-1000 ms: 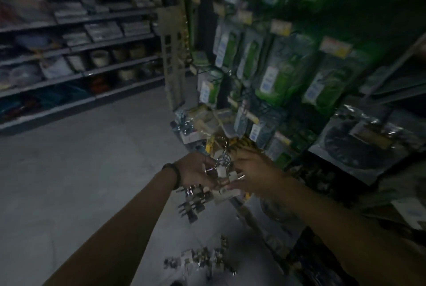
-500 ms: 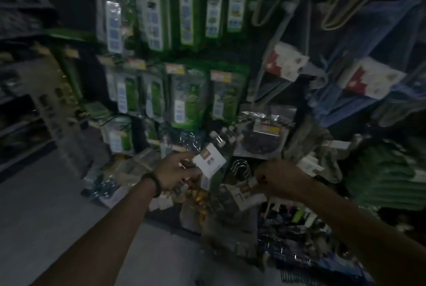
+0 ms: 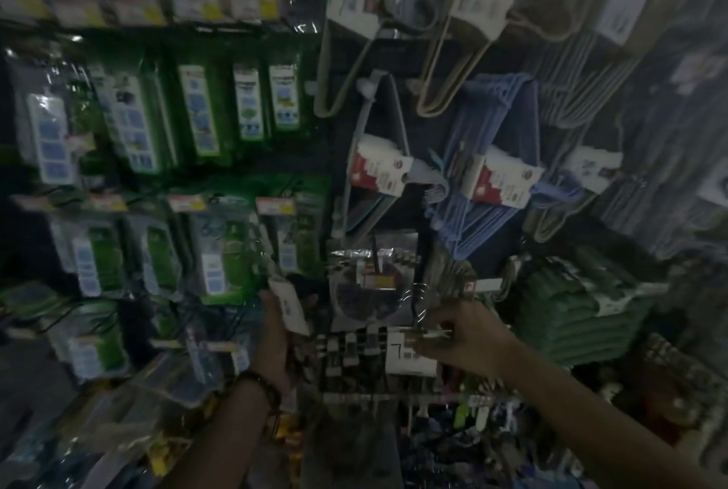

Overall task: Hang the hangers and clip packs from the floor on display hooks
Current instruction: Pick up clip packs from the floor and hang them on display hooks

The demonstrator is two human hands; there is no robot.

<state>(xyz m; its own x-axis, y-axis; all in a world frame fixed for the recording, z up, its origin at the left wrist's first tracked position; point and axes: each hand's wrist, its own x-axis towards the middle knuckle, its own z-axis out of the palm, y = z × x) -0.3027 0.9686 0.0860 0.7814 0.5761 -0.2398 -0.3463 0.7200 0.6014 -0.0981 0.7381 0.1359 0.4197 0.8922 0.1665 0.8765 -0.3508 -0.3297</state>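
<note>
Low centre-left, left hand (image 3: pixel 275 335): grips white pack (image 3: pixel 289 307), card upright.
Right hand (image 3: pixel 461 335): pinches clip pack (image 3: pixel 409 356) below its wire loop (image 3: pixel 417 301); loop points up.
Free peg: none made out in blur; probably above, near bag (image 3: pixel 364 291); right hand nearer.

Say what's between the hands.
Head view: a row of clips and a clear packet hang between the left hand, holding a pack, and the right hand.

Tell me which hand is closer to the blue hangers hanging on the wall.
Right. The right hand, pinching a clip pack, is below the blue hangers. The left hand, gripping a white-carded pack, is farther away, down to their left.
</note>
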